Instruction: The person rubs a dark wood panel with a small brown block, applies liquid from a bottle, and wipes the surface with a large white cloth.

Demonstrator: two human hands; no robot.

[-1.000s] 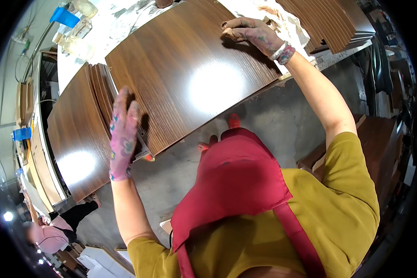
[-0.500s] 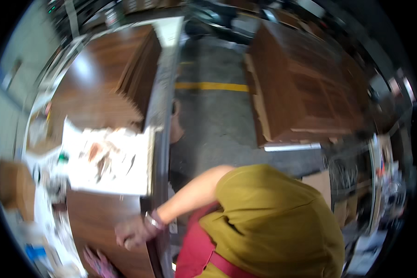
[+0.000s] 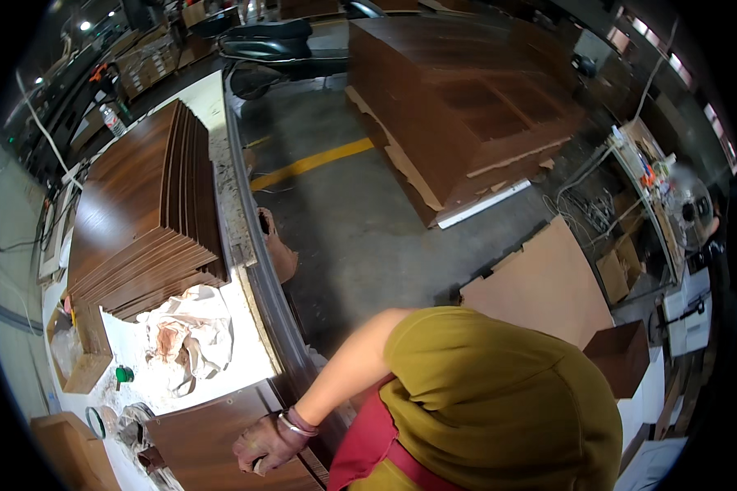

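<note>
My right hand [image 3: 272, 443], in what looks like a worn, dusky glove with a silver bangle at the wrist, rests on a dark brown wood-grain board [image 3: 201, 434] at the lower left. Its fingers are curled under; whether anything is in them is hidden. My left hand is out of view. Beyond the board, a crumpled, stained white cloth [image 3: 190, 334] lies on the white worktop [image 3: 246, 344]. Behind the cloth stands a stack of similar brown boards [image 3: 131, 204].
A green cap [image 3: 124, 374], a tape roll [image 3: 96, 421] and an open wooden box [image 3: 86, 368] line the left side. Across the grey floor stands a large brown panel stack [image 3: 467, 106]. Flat cardboard [image 3: 540, 286] lies nearer, with a fan [image 3: 692, 213] at right.
The view has swung, bringing more of the right side in. My left hand, earlier on the board, has gone out of view. My right hand stays on the board, fingers curled.
</note>
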